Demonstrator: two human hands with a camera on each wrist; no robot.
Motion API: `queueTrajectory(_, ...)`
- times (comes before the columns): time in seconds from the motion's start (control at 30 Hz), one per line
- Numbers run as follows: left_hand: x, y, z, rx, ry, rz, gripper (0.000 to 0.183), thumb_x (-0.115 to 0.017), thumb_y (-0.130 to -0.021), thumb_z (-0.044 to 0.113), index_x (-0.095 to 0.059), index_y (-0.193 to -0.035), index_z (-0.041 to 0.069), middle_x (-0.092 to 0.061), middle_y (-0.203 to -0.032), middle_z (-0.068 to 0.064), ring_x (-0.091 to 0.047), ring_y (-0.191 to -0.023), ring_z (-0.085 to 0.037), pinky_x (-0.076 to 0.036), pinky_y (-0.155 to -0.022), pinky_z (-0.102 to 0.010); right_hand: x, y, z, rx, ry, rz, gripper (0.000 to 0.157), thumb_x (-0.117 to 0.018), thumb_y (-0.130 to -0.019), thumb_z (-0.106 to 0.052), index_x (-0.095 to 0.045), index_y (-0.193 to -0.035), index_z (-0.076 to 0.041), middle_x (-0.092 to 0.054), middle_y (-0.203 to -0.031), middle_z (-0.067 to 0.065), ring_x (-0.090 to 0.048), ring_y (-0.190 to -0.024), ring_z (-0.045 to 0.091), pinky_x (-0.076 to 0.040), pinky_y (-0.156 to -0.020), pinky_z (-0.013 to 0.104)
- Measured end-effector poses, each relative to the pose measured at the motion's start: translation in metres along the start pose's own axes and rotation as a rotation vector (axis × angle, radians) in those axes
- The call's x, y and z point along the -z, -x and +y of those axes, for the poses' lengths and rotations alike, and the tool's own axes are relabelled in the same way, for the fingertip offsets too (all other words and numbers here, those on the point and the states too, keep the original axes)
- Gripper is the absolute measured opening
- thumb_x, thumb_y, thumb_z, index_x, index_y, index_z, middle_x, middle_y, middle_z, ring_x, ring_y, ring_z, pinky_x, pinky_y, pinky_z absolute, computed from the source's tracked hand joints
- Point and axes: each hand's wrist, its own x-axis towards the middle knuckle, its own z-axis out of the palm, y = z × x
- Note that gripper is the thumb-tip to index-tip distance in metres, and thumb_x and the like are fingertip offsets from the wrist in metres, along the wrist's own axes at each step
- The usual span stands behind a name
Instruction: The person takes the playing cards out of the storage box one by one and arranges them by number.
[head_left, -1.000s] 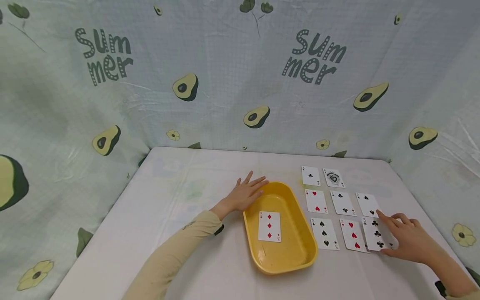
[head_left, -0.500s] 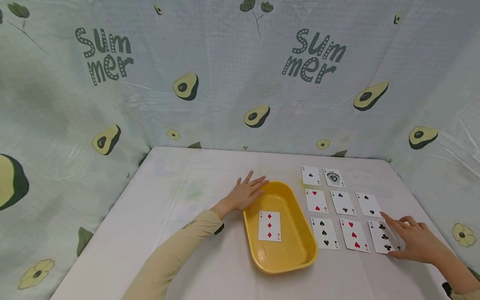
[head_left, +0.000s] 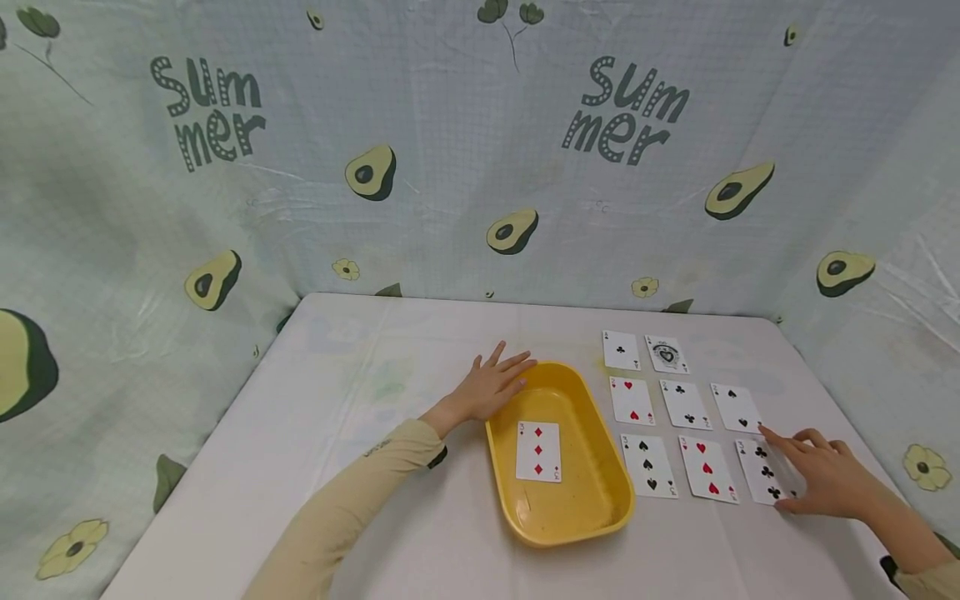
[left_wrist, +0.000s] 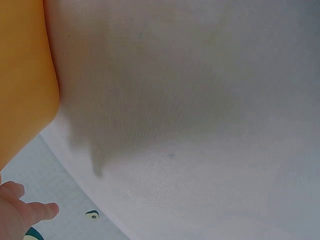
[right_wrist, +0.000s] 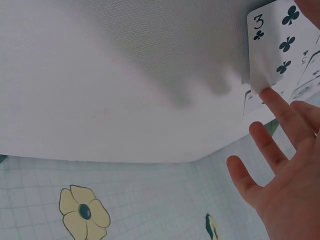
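My left hand rests with fairly straight, spread fingers on the far left rim of a yellow tray. Inside the tray a three of diamonds card lies face up. At the right of the table, my right hand holds a three of clubs card by its edges, thumb at the near end and index finger at the far end. The right wrist view shows a fingertip at the edge of that card, the other fingers spread apart. Part of the card is hidden under the hand.
Right of the tray, face-up cards lie in rows: an ace of clubs and an ornate ace at the back, several twos like the two of hearts, then a three of spades and three of hearts.
My right hand has moved right with the three of clubs, which overlapped the three of hearts and now lies apart from it. My left hand and the tray have stayed put.
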Motion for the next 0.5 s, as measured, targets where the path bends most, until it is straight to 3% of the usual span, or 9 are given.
queueTrajectory(0.5,0.0010,0.0001,-0.0001,-0.003,0.003,-0.002,0.045,-0.026,-0.098,0.035,-0.031,-0.140,0.021,-0.025,-0.148,0.002,-0.007,-0.138,-0.036,-0.015,-0.101,-0.064,0.0010,-0.0043,0.0021,-0.012,-0.012,-0.043,0.114,-0.079,-0.047,-0.052,-0.027,-0.139,-0.011,-0.064,-0.100,0.007,-0.044,-0.096,0.028,-0.033,-0.075,0.051)
